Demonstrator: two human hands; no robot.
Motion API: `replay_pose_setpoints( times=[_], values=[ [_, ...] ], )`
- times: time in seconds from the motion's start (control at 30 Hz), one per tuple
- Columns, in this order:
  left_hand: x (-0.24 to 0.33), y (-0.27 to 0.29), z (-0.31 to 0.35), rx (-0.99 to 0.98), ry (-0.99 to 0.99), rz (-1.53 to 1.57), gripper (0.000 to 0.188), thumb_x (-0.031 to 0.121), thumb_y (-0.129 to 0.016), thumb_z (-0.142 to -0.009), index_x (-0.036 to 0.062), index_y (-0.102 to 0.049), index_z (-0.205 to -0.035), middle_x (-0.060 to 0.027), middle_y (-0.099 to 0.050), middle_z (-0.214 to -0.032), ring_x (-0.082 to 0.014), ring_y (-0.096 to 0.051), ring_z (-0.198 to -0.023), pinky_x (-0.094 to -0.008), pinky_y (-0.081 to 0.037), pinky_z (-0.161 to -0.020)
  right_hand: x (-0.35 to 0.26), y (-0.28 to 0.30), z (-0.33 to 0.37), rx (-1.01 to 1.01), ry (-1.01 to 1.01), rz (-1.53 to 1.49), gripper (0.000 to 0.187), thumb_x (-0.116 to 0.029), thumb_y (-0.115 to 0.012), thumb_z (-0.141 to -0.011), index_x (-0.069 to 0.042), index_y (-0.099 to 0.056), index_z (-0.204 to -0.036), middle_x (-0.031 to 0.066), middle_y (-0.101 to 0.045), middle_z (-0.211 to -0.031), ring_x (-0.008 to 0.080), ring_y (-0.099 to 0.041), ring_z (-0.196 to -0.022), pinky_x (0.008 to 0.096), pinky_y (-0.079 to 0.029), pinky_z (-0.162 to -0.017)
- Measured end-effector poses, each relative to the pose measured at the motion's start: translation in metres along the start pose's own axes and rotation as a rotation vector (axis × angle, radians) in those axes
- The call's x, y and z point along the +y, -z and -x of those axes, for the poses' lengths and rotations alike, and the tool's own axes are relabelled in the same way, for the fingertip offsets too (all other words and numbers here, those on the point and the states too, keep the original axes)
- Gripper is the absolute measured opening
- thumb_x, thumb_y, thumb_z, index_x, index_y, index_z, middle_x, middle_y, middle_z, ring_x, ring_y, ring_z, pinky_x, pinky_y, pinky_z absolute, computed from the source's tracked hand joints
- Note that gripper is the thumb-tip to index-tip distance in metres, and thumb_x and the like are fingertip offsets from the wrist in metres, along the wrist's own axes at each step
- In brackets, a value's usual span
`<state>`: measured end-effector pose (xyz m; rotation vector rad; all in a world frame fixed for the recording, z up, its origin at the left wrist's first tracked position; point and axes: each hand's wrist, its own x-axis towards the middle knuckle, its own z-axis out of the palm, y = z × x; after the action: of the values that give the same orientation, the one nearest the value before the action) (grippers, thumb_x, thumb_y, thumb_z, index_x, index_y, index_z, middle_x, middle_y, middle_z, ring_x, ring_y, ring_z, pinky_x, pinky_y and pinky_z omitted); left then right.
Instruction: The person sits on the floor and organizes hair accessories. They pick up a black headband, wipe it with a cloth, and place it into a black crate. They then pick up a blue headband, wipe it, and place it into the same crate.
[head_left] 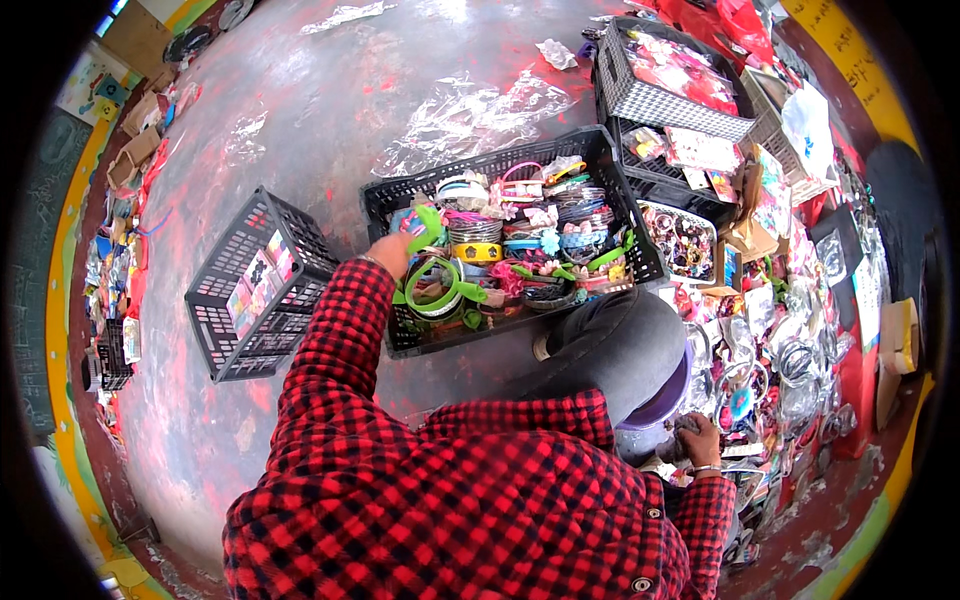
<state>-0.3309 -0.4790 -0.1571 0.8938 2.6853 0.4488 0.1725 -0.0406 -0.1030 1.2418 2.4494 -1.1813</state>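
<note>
My left hand point(392, 254) reaches to the left end of a black plastic crate point(520, 325) filled with hair accessories. Its fingers close on a bright green fabric bow piece point(428, 228), apparently part of a headband; the fingertips are partly hidden. Just below it lies a green headband point(434, 290) with a bow. Bundled headbands and hair hoops point(480, 240) fill the middle of the crate. My right hand point(698, 440) is low on the right, beside my knee and a purple basin point(665, 398). Its fingers curl around something dark that I cannot make out.
A black crate point(215, 335) with printed cards stands tilted left of the full one. Stacked baskets point(650, 95) stand at the far right. A white tray of small accessories point(690, 272) and a heap of bagged goods point(770, 370) lie to the right. Clear plastic sheeting point(480, 115) covers floor beyond the crate.
</note>
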Motion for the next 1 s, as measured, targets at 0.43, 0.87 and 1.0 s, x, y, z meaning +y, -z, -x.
replay_pose_setpoints(
  times=[0.43, 0.87, 1.0],
  values=[
    [-0.062, 0.048, -0.109, -0.022, 0.124, -0.315, 0.027, 0.007, -0.044, -0.083, 0.0079, -0.051, -0.108, -0.0181, -0.058, -0.103, -0.0353, -0.055, -0.098, -0.0435, -0.045, -0.082, 0.041, -0.020, -0.025, -0.078, -0.093, 0.106, 0.033, -0.011, -0.065, -0.063, -0.001, -0.062, -0.095, 0.0096, -0.065, -0.081, 0.0159, -0.061, -0.074, 0.0293, -0.049, -0.070],
    [-0.036, 0.072, -0.152, -0.235, 0.029, -0.520, 0.031, 0.006, -0.044, -0.081, 0.0094, -0.056, -0.109, -0.0190, -0.061, -0.098, -0.0352, -0.058, -0.093, -0.0438, -0.046, -0.079, 0.026, -0.041, -0.030, -0.074, -0.066, 0.181, 0.038, -0.017, -0.066, -0.063, -0.004, -0.062, -0.099, 0.0154, -0.065, -0.086, 0.0242, -0.064, -0.081, 0.0328, -0.049, -0.076],
    [-0.041, 0.069, -0.150, -0.201, -0.025, -0.421, 0.031, 0.008, -0.047, -0.079, 0.0108, -0.056, -0.109, -0.0192, -0.061, -0.096, -0.0361, -0.058, -0.092, -0.0449, -0.046, -0.077, 0.024, -0.041, -0.030, -0.082, -0.079, 0.178, 0.039, -0.018, -0.066, -0.063, -0.006, -0.063, -0.100, 0.0150, -0.065, -0.087, 0.0243, -0.064, -0.082, 0.0328, -0.049, -0.076]
  ],
)
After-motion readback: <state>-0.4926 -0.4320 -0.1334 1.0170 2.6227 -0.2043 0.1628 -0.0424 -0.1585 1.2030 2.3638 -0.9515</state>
